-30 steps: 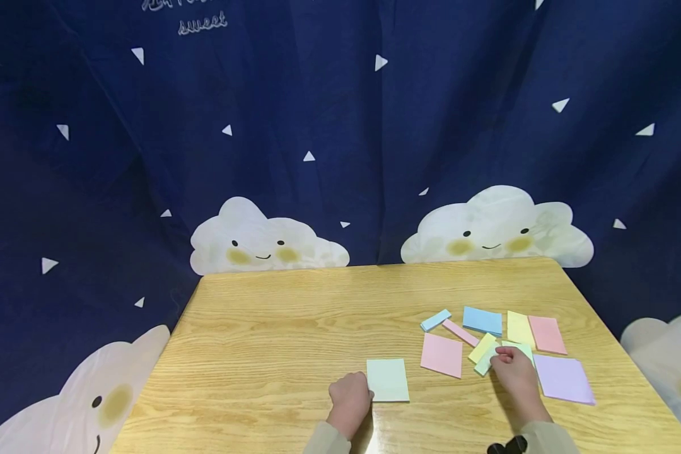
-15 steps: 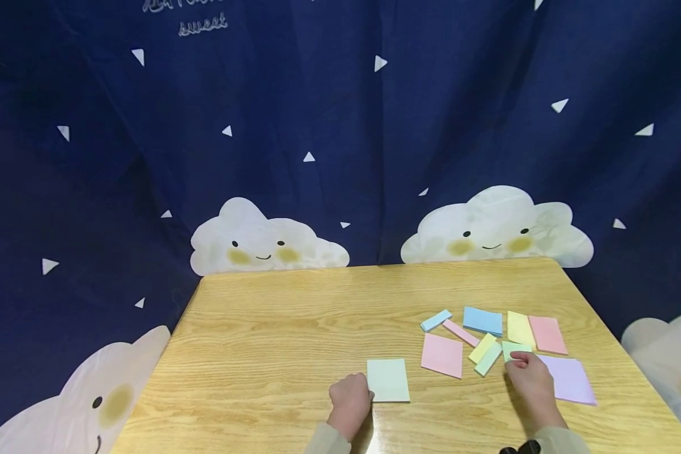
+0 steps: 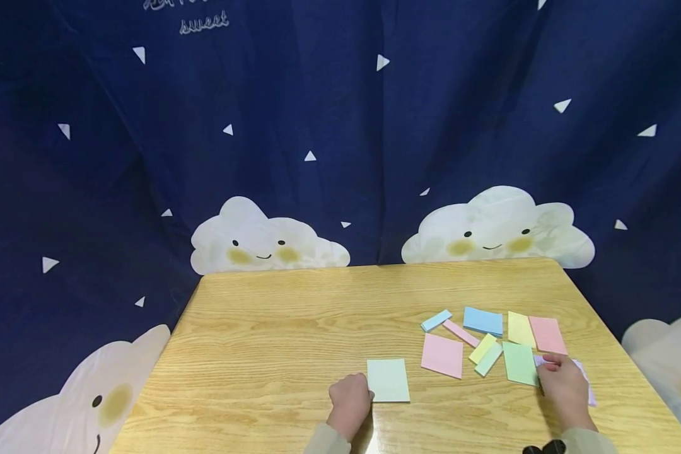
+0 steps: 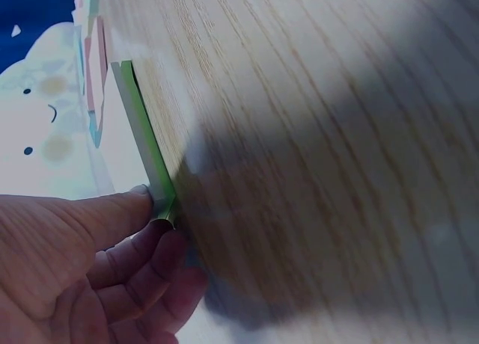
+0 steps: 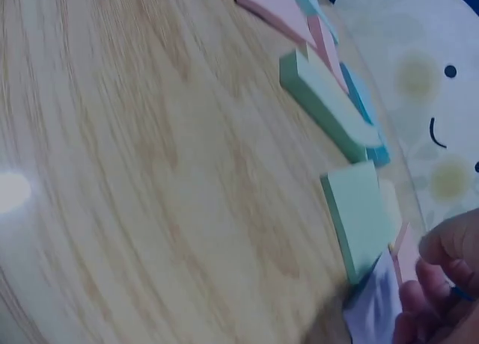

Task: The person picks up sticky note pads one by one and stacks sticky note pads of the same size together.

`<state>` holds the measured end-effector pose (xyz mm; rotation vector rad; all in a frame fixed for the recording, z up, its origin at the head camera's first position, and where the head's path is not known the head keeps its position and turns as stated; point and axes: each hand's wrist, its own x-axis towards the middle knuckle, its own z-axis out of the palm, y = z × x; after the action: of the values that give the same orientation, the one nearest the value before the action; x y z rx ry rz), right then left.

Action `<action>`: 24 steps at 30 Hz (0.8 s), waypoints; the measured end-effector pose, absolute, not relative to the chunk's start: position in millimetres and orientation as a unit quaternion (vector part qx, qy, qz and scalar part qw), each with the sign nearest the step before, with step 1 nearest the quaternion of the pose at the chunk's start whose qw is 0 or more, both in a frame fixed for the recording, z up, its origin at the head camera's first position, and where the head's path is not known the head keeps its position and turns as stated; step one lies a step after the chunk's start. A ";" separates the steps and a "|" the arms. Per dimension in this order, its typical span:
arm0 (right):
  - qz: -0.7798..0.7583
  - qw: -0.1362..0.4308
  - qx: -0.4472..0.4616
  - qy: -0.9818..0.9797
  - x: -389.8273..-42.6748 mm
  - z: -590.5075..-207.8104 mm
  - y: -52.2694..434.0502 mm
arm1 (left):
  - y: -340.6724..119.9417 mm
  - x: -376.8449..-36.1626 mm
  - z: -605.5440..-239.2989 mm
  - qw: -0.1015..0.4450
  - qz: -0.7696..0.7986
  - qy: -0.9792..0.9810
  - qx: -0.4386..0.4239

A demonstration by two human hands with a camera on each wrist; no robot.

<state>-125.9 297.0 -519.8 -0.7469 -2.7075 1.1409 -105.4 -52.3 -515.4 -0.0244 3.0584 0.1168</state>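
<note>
The right hand [image 3: 564, 386] has slid rightward onto the purple pad [image 3: 583, 375], fingers curled at its edge, uncovering the green pad [image 3: 520, 364]. The left hand [image 3: 350, 398] pinches the pale green pad's [image 3: 388, 379] corner. Farther pads sit close; a careless drag could scatter them.

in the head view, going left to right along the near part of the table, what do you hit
left hand → pale green pad → pink square pad → green pad → right hand
</note>
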 end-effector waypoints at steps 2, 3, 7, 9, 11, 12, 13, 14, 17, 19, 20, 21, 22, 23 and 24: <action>0.366 0.068 -0.255 -0.892 -124.9 -520.4 302.2 | -52.5 -105.6 -515.4 0.040 0.042 0.998 -0.007; 0.358 0.075 -0.262 -0.893 -124.6 -520.9 304.4 | -52.5 -105.7 -515.4 0.041 0.043 0.998 -0.006; 0.338 0.079 -0.292 -0.891 -123.3 -523.0 312.7 | -52.4 -106.3 -515.2 0.043 0.049 0.998 -0.006; 0.331 0.068 -0.307 -0.889 -121.7 -524.8 316.7 | -52.3 -106.3 -515.8 0.048 0.050 0.998 -0.006; 0.328 0.057 -0.313 -0.890 -118.8 -526.8 320.8 | -52.2 -106.2 -516.4 0.051 0.051 0.997 -0.005; 0.325 0.057 -0.314 -0.890 -117.3 -527.8 322.8 | -52.1 -105.7 -516.5 0.051 0.052 0.997 -0.004; 0.322 0.054 -0.315 -0.891 -115.6 -528.5 324.7 | -52.0 -105.6 -516.5 0.052 0.052 0.997 -0.004; 0.319 0.055 -0.314 -0.893 -113.8 -529.0 326.4 | -52.0 -105.4 -516.5 0.051 0.052 0.997 -0.004; 0.313 0.056 -0.305 -0.898 -109.7 -529.8 331.6 | -51.6 -105.4 -515.7 0.053 0.052 0.997 -0.004; 0.310 0.046 -0.300 -0.901 -108.4 -530.2 334.7 | -51.5 -105.6 -515.0 0.055 0.052 0.997 -0.005; 0.307 0.038 -0.299 -0.903 -108.4 -530.2 336.3 | -51.5 -105.4 -514.6 0.054 0.052 0.997 -0.004; 0.304 0.029 -0.298 -0.904 -108.8 -530.1 337.9 | -51.6 -105.6 -514.3 0.055 0.052 0.997 -0.004; 0.299 0.020 -0.296 -0.907 -109.6 -530.0 339.6 | -51.6 -105.4 -513.9 0.054 0.052 0.997 -0.004; 0.293 0.011 -0.295 -0.909 -110.5 -529.5 341.1 | -51.6 -105.2 -513.5 0.052 0.053 0.997 -0.003; 0.289 0.002 -0.292 -0.912 -111.1 -529.2 342.8 | -51.7 -105.1 -513.1 0.053 0.054 0.997 -0.003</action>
<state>-111.1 342.8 -529.2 -0.9155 -2.8611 0.9079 -105.1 -51.7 -513.1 -0.0080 3.0311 0.1642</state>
